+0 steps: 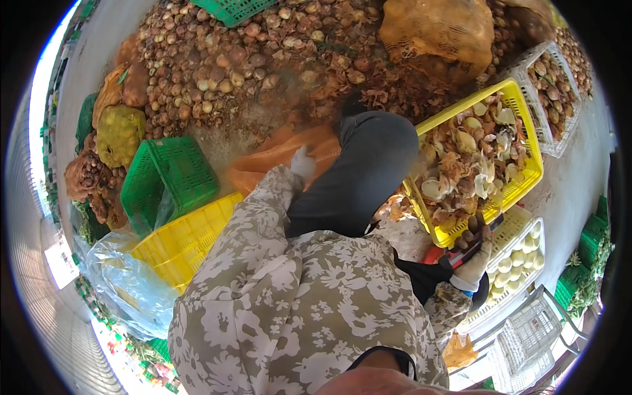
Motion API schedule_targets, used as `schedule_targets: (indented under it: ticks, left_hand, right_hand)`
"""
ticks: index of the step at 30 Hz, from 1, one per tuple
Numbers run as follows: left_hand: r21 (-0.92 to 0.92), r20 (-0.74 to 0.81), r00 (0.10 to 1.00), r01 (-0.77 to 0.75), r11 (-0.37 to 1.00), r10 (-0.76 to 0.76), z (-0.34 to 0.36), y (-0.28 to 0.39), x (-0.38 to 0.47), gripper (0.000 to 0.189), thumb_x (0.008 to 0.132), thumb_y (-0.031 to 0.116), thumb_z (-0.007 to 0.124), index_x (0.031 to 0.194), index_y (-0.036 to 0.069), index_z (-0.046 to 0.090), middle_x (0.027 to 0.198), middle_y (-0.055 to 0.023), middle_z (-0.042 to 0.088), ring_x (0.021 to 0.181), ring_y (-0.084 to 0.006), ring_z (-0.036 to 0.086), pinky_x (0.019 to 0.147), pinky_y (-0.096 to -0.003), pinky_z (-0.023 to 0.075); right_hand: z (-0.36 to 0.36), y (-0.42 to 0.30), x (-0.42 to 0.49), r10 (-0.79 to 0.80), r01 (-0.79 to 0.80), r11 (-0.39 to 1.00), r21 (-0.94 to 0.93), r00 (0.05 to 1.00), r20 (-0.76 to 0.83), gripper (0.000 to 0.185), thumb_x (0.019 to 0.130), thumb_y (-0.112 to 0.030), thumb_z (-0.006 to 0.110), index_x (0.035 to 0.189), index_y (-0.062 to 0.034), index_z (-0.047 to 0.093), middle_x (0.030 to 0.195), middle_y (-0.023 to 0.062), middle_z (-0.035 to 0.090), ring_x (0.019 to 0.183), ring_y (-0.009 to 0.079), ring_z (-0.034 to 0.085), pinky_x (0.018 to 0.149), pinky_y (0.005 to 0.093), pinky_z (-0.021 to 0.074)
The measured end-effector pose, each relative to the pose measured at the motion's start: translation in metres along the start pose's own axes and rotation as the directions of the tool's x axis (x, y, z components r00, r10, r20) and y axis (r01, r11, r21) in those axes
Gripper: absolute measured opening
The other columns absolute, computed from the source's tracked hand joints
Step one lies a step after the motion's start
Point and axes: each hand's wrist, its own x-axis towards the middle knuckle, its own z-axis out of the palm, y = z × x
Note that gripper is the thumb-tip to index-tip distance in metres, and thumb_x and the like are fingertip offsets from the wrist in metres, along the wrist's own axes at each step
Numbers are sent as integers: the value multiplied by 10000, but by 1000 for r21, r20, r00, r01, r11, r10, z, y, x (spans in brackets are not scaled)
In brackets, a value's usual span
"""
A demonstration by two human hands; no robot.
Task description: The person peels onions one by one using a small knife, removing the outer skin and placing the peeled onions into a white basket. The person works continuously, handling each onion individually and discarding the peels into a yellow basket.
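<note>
My left hand [303,164], in a pale work glove, is over an orange mesh sack [281,150] spread on the floor beside my bent leg. Whether its fingers grip the mesh cannot be made out. On the other side, my right hand [471,264] wears a glove with dark, soiled fingers. Those fingers curl around a flat red-and-black object [460,256], possibly a phone. Just beyond that hand, a yellow plastic crate [531,182] holds onion skins and peelings [464,148]. A white crate [539,222] of peeled onions [513,261] stands close beside it.
Loose unpeeled onions [212,74] and dry skins cover the floor ahead. A full orange mesh sack [437,29] lies among them. To the left are a green crate [182,165], a yellow crate [192,227] and clear plastic sheeting [128,281]. Another white crate [555,143] of onions stands far right.
</note>
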Motion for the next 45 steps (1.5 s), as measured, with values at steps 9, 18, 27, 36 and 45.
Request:
schedule_targets:
  ticks: [9, 18, 27, 36, 45]
  left_hand:
    - [53, -319, 926, -193, 980, 200, -46, 116, 177, 299, 987, 115, 459, 1266, 53, 549, 1031, -141, 646, 889, -268, 624, 744, -371, 496]
    - [647, 439, 855, -513, 564, 275, 57, 218, 241, 543, 940, 291, 566, 1379, 38, 368, 1387, -253, 446, 1203, -391, 527, 981, -437, 460]
    - [-647, 399, 894, 116, 754, 205, 3, 229, 162, 603, 914, 182, 603, 1465, 128, 364, 1162, -83, 595, 857, -205, 632, 686, -291, 535]
    - [-716, 598, 255, -256, 650, 760, -54, 440, -58, 724, 853, 247, 754, 1462, 112, 386, 1191, -58, 603, 949, -184, 669, 810, -290, 547]
    - [-645, 744, 161, -84, 760, 649, 35, 427, -165, 743, 909, 633, 524, 1395, 86, 395, 1301, -76, 541, 1147, -235, 574, 784, -342, 565]
  right_hand:
    - [22, 34, 44, 27, -89, 929, -360, 984, -175, 495, 1007, -342, 494, 1343, 22, 485, 1127, 108, 644, 751, 67, 510, 592, 183, 418]
    - [43, 42, 58, -26, -144, 869, -473, 942, -334, 421, 995, -288, 518, 1281, 22, 506, 1009, 107, 677, 740, 116, 643, 602, 203, 420]
    - [38, 37, 44, -33, -70, 891, -448, 975, -219, 407, 993, -286, 545, 1264, 14, 503, 1023, 106, 677, 719, 89, 604, 628, 220, 461]
    - [108, -26, 47, -253, 307, 889, -339, 948, 195, 319, 950, -102, 594, 1257, -20, 564, 996, 48, 677, 722, 73, 623, 639, 204, 496]
    - [50, -54, 52, -547, 614, 747, -255, 786, 288, 326, 878, -159, 684, 1166, -25, 613, 847, -6, 611, 743, 85, 575, 678, 259, 493]
